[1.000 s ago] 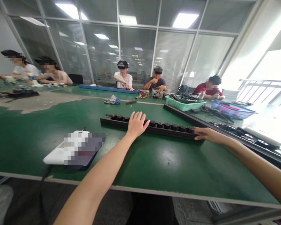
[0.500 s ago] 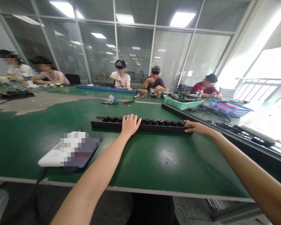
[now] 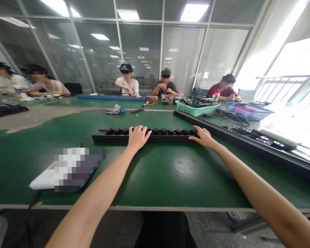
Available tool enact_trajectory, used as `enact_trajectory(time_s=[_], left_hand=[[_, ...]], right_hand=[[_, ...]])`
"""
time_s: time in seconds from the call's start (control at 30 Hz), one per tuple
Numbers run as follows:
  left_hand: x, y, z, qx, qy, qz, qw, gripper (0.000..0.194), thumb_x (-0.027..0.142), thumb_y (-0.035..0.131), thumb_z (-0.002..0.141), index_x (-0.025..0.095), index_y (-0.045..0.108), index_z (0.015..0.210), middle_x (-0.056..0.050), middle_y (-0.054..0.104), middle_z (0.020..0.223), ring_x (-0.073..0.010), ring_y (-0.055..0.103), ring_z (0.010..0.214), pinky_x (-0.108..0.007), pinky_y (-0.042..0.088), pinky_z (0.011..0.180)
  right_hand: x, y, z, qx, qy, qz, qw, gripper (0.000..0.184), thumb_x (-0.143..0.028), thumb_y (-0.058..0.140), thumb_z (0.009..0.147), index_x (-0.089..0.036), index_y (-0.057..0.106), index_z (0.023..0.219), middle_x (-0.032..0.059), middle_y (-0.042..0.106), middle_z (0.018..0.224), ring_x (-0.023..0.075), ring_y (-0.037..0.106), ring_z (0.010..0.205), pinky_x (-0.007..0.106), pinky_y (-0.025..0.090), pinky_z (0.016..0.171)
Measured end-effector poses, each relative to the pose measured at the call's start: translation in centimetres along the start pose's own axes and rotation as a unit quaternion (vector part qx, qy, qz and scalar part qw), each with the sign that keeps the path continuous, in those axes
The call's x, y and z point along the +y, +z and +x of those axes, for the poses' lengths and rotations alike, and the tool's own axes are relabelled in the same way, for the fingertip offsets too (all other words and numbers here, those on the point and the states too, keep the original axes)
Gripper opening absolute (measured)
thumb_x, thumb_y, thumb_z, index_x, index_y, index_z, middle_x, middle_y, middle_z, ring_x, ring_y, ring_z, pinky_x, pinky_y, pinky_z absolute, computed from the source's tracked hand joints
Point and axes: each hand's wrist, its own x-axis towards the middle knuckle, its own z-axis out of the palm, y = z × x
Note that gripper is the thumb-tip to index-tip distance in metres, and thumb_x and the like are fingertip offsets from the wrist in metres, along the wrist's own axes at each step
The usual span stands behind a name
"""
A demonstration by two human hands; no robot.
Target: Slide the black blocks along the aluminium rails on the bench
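Observation:
A long black rail [image 3: 111, 138] studded with a row of dark round parts lies across the green table [image 3: 170, 179]. My left hand [image 3: 137, 135] rests on the rail near its middle, fingers curled over its far side. My right hand [image 3: 203, 137] sits at the rail's right end, fingers closed around it.
A white and dark flat object [image 3: 67, 169] lies near the front left edge. A second long black rail [image 3: 248, 144] runs along the right. Green basket [image 3: 196, 109] and blue basket [image 3: 248, 111] stand at the back. Several people sit at the far side.
The rail has swung from a slant to lie level across the table and now sits further left in view, with both hands staying on it. The left fingers have curled over it.

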Motion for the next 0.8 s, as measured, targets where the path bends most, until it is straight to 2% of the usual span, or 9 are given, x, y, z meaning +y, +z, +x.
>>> enact_trajectory(time_s=[0.3, 0.43, 0.6, 0.8], left_hand=[[1.8, -0.2, 0.0, -0.005, 0.025, -0.017, 1.000, 0.040, 0.047, 0.039, 0.111, 0.023, 0.068, 0.123, -0.013, 0.070, 0.125, -0.0310, 0.063, 0.115, -0.050, 0.036, 0.107], [2.3, -0.4, 0.0, -0.009, 0.027, -0.029, 0.999, 0.039, 0.046, 0.039, 0.110, 0.023, 0.068, 0.123, -0.013, 0.070, 0.125, -0.0316, 0.063, 0.116, -0.051, 0.036, 0.106], [2.4, -0.6, 0.0, -0.009, 0.024, -0.033, 0.999, 0.038, 0.045, 0.040, 0.110, 0.023, 0.068, 0.120, -0.013, 0.070, 0.123, -0.0314, 0.063, 0.114, -0.050, 0.037, 0.106], [3.0, -0.4, -0.2, -0.001, 0.031, -0.034, 0.999, 0.039, 0.046, 0.040, 0.110, 0.022, 0.068, 0.121, -0.013, 0.071, 0.124, -0.0315, 0.064, 0.114, -0.050, 0.037, 0.105]], right_hand=[[2.1, -2.6, -1.2, -0.048, 0.029, 0.041, 0.998, 0.088, -0.072, 0.068, 0.083, -0.021, 0.045, 0.150, 0.0206, 0.062, 0.141, 0.0409, 0.055, 0.137, 0.054, 0.045, 0.114], [2.8, -3.7, -1.7, -0.067, 0.023, 0.076, 0.995, 0.087, -0.069, 0.074, 0.080, -0.023, 0.047, 0.148, 0.0191, 0.064, 0.140, 0.0403, 0.056, 0.137, 0.055, 0.046, 0.114], [3.5, -4.3, -1.6, -0.087, 0.037, 0.128, 0.987, 0.082, -0.064, 0.075, 0.080, -0.022, 0.052, 0.146, 0.0178, 0.060, 0.147, 0.0372, 0.055, 0.140, 0.051, 0.044, 0.119], [3.8, -5.2, -1.8, -0.097, 0.026, 0.123, 0.987, 0.068, -0.060, 0.075, 0.081, -0.022, 0.062, 0.136, 0.0162, 0.065, 0.142, 0.0362, 0.060, 0.134, 0.050, 0.047, 0.117]])
